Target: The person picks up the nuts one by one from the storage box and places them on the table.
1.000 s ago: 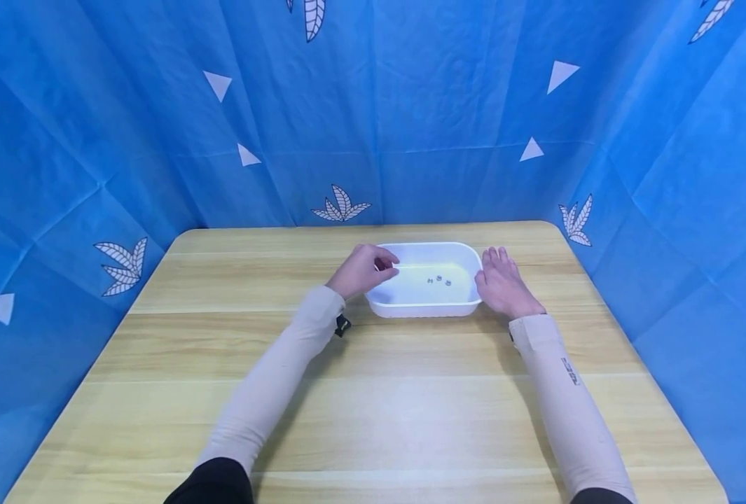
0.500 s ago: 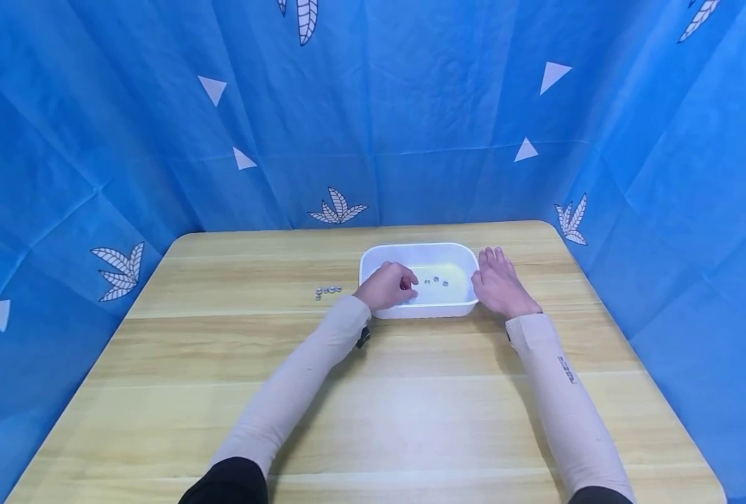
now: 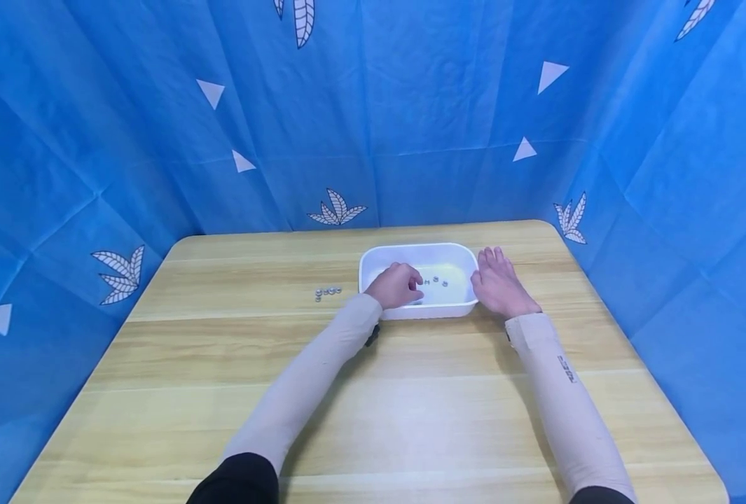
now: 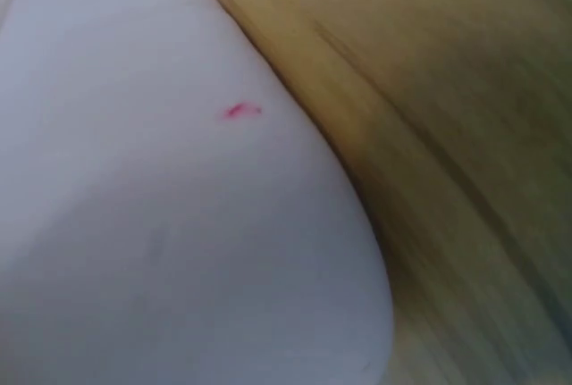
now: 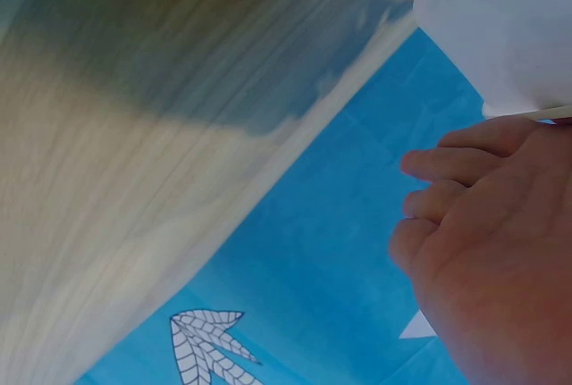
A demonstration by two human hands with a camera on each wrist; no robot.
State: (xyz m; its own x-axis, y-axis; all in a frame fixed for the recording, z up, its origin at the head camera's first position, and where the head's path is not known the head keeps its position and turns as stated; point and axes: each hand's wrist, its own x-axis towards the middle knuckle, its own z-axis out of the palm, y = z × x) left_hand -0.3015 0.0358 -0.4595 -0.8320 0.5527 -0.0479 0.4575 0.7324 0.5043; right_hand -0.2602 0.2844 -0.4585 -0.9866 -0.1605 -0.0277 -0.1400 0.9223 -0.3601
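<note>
On the wooden table stands a white rectangular tray (image 3: 373, 253) with low walls. A few small shiny silver pieces (image 3: 445, 283) lie on its floor; their exact kind is too small to make out. My left hand (image 3: 396, 285) is over the tray's left part, fingers bent and thumb apart from the index tip. Whether it holds a small piece is hidden. At the tray's right end, my right hand (image 3: 501, 283) rests against the rim with fingers extended. The right wrist view shows that hand (image 5: 500, 242) beside the white tray wall (image 5: 509, 37).
Several more silver pieces (image 3: 328, 290) lie on the table (image 3: 253, 336) left of the tray. A blue patterned curtain (image 3: 410, 140) hangs behind the table and along both sides. In the left wrist view, a blurred white surface (image 4: 179, 188) with a red mark covers much of the frame.
My left hand has moved right from the tray's left rim to over its floor. Silver pieces on the table, hidden earlier by that arm, now show. The right hand stays at the rim.
</note>
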